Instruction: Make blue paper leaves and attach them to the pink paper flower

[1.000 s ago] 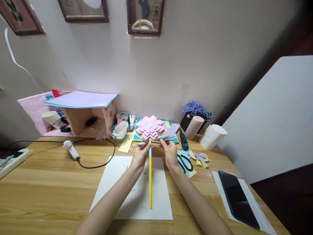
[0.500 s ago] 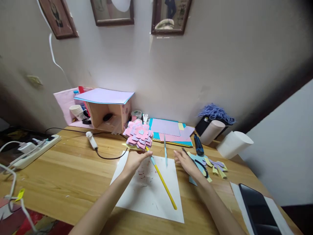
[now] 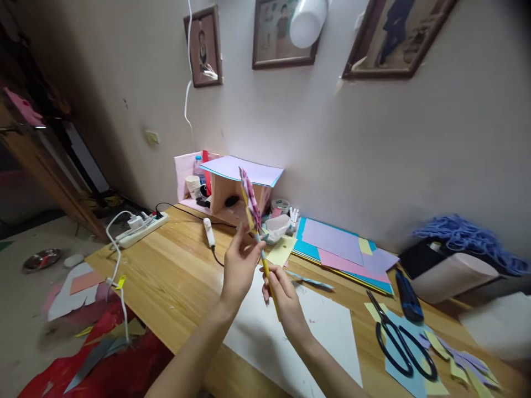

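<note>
A pink and lilac paper flower (image 3: 251, 200) is seen edge-on at the top of a yellow stick (image 3: 271, 287), which stands tilted above the white sheet. Just under the bloom, my left hand (image 3: 240, 262) pinches the upper part of the stick, where a light-blue strip wraps it. My right hand (image 3: 284, 298) has its fingers closed round the stick lower down. A loose light-blue twisted strip (image 3: 311, 281) lies behind my right hand, over the top of the white sheet (image 3: 332, 331).
Black-handled scissors (image 3: 400, 334) lie on blue and yellow paper at the right, near a dark-blue cutter (image 3: 409, 298). Coloured sheets (image 3: 332, 240) are stacked by the wall. A pink open box (image 3: 228, 193) stands behind; a power strip (image 3: 143, 229) sits at the left edge.
The view has swung left. The flower has been raised and turned from face-on to edge-on. My right hand has moved from beside the scissors and closed on the stick.
</note>
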The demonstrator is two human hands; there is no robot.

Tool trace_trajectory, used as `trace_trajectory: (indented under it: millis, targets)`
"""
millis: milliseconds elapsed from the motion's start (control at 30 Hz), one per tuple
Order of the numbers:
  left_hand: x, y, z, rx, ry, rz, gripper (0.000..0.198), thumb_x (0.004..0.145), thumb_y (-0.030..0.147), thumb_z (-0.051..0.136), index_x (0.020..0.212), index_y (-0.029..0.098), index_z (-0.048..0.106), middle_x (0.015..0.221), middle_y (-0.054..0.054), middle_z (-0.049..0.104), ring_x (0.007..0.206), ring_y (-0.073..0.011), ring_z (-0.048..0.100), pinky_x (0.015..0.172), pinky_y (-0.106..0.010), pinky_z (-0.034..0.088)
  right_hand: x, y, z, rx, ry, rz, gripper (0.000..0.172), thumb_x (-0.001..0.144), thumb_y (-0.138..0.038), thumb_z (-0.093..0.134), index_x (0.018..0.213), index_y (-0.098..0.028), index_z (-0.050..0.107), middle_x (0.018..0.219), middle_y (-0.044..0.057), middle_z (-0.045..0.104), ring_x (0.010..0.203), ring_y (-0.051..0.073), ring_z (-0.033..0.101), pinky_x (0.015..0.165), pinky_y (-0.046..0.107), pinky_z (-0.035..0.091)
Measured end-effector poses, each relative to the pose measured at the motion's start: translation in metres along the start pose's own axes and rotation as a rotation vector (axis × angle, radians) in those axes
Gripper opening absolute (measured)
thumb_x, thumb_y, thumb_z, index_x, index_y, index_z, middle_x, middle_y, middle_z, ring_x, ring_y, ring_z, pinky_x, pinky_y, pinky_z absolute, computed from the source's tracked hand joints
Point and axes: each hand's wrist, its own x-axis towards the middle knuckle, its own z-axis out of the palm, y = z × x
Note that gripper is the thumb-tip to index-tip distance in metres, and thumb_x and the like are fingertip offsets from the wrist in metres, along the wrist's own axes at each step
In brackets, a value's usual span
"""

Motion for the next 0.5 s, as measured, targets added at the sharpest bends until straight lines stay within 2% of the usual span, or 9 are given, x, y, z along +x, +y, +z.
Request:
trace_trajectory:
  millis: [67, 133, 200, 267, 333, 367, 433, 500]
  targets:
    - [-0.001, -0.001, -0.015, -0.08, -0.034, -0.105, 0.045, 0.074, 0.034, 0.06, 0.117, 0.019, 0.054, 0.108, -0.008, 0.062, 0.093, -0.0181, 0.06, 0.079, -0.026, 0.047, 0.012, 0.002, 0.021, 0.122, -0.012, 0.018, 0.024, 0.083, -0.043, 0.046, 0.09, -0.021, 0.05, 0.064, -0.005, 0.037, 0.044, 0.005, 0.029, 0.041, 0.02, 0.023]
    - [-0.002, -0.007, -0.031, -0.085, -0.047, -0.154, 0.036, 0.074, 0.034, 0.06, 0.105, 0.016, 0.062, 0.101, -0.009, 0.065, 0.091, -0.0183, 0.06, 0.079, -0.025, 0.047, 0.024, 0.007, 0.041, 0.227, -0.071, 0.065, 0.024, 0.08, -0.044, 0.049, 0.083, -0.02, 0.049, 0.06, -0.006, 0.034, 0.041, 0.004, 0.022, 0.039, 0.019, 0.016]
    - [-0.001, -0.016, -0.049, -0.068, 0.002, -0.167, 0.031, 0.073, 0.034, 0.062, 0.097, 0.015, 0.064, 0.095, -0.009, 0.066, 0.081, -0.0164, 0.061, 0.074, -0.024, 0.048, 0.035, 0.016, 0.058, 0.281, -0.155, 0.119, 0.026, 0.078, -0.045, 0.052, 0.074, -0.019, 0.047, 0.057, -0.007, 0.034, 0.039, 0.003, 0.019, 0.038, 0.019, 0.013]
    - [0.002, -0.026, -0.067, -0.036, 0.09, -0.175, 0.03, 0.072, 0.036, 0.061, 0.093, 0.015, 0.063, 0.089, -0.008, 0.066, 0.06, -0.0122, 0.059, 0.059, -0.023, 0.048, 0.046, 0.03, 0.071, 0.265, -0.244, 0.167, 0.031, 0.076, -0.048, 0.052, 0.07, -0.019, 0.046, 0.057, -0.006, 0.037, 0.038, 0.004, 0.021, 0.037, 0.018, 0.018]
    - [0.006, -0.034, -0.087, 0.002, 0.143, -0.16, 0.028, 0.073, 0.037, 0.06, 0.09, 0.015, 0.062, 0.082, -0.006, 0.065, 0.053, -0.0102, 0.055, 0.055, -0.023, 0.047, 0.057, 0.045, 0.078, 0.149, -0.304, 0.172, 0.032, 0.076, -0.051, 0.05, 0.071, -0.019, 0.048, 0.06, -0.003, 0.043, 0.043, 0.007, 0.035, 0.042, 0.021, 0.032]
    - [0.007, -0.037, -0.097, 0.022, 0.167, -0.13, 0.026, 0.074, 0.037, 0.059, 0.088, 0.015, 0.061, 0.079, -0.005, 0.064, 0.056, -0.0107, 0.056, 0.059, -0.022, 0.047, 0.064, 0.053, 0.08, 0.045, -0.316, 0.15, 0.032, 0.076, -0.051, 0.049, 0.074, -0.019, 0.051, 0.064, -0.001, 0.047, 0.052, 0.011, 0.044, 0.05, 0.024, 0.04]
    - [0.009, -0.045, -0.116, 0.051, 0.23, -0.059, 0.024, 0.076, 0.036, 0.057, 0.088, 0.016, 0.06, 0.072, -0.002, 0.06, 0.065, -0.0117, 0.056, 0.067, -0.022, 0.047, 0.079, 0.068, 0.08, -0.237, -0.23, 0.01, 0.029, 0.077, -0.047, 0.05, 0.082, -0.019, 0.054, 0.078, 0.004, 0.055, 0.075, 0.018, 0.053, 0.071, 0.032, 0.044]
    - [0.01, -0.053, -0.133, 0.061, 0.294, -0.025, 0.026, 0.078, 0.039, 0.055, 0.091, 0.016, 0.058, 0.069, 0.0, 0.054, 0.064, -0.011, 0.054, 0.064, -0.021, 0.046, 0.099, 0.082, 0.081, -0.483, -0.043, -0.129, 0.03, 0.077, -0.043, 0.049, 0.093, -0.018, 0.053, 0.094, 0.009, 0.055, 0.087, 0.022, 0.053, 0.082, 0.038, 0.041]
